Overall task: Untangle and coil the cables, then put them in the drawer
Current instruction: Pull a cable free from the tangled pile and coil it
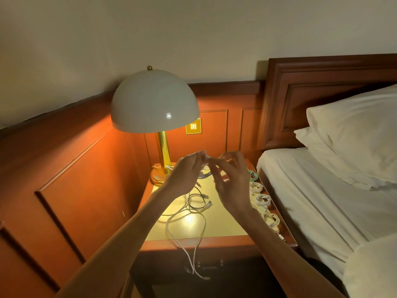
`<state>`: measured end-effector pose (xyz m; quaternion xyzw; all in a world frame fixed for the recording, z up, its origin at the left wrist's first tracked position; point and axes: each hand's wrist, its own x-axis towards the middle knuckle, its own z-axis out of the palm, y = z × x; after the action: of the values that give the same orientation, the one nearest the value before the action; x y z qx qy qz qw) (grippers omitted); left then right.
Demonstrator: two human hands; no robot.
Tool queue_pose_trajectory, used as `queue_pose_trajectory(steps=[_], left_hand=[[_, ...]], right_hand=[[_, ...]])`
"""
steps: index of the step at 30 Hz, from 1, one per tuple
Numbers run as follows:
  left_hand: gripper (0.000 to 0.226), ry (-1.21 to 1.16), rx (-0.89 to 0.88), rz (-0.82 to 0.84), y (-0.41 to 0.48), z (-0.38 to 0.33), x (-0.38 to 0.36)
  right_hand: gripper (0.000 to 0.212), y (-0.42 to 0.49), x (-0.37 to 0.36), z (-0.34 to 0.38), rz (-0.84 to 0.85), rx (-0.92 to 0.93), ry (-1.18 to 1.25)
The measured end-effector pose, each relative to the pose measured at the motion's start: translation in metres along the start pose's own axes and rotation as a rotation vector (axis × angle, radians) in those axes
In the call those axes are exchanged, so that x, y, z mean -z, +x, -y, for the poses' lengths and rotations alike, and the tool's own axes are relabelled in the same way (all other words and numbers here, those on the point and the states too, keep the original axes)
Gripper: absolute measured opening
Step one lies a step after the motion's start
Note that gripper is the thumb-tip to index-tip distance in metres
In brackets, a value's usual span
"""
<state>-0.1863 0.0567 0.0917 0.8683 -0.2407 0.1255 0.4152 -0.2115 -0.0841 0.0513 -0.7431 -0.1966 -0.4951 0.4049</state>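
Both hands are raised over the nightstand [225, 224]. My left hand [184, 171] and my right hand [232, 179] pinch a white cable [205, 168] between their fingertips, with a small coil of it hanging just below them. A long white cable [187, 233] loops across the tabletop and dangles over the front edge. A dark cable [197, 200] with a USB plug lies tangled beside it. Several coiled cables, white ones [263, 200] and a green one [253, 175], line the right edge. The drawer front [210, 264] below looks closed.
A domed white lamp [154, 102] with a brass stem stands lit at the back left of the nightstand. Wood panelling encloses the left and back. A bed with white sheets [322, 201] and pillows lies close on the right.
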Motion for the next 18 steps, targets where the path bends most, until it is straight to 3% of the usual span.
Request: queue_pose_trajectory(steps=[5, 7, 13, 16, 18], left_hand=[[0.052, -0.080, 0.092, -0.039, 0.010, 0.003, 0.008], [0.051, -0.065, 0.118, -0.076, 0.013, 0.005, 0.012], [0.045, -0.066, 0.084, -0.131, 0.007, 0.003, 0.012], [0.043, -0.125, 0.092, -0.114, 0.006, -0.002, 0.008], [0.039, -0.246, 0.100, -0.117, 0.004, -0.009, 0.007]], right_hand=[[0.004, 0.014, 0.010, 0.012, 0.178, -0.517, 0.825], [0.006, 0.020, 0.017, 0.011, 0.253, -0.627, 0.988], [0.022, 0.032, 0.045, -0.009, 0.616, -0.822, 1.036], [0.014, 0.036, 0.051, -0.012, 0.649, -0.767, 0.783], [0.020, 0.036, 0.048, -0.013, 0.624, -0.692, 0.650]])
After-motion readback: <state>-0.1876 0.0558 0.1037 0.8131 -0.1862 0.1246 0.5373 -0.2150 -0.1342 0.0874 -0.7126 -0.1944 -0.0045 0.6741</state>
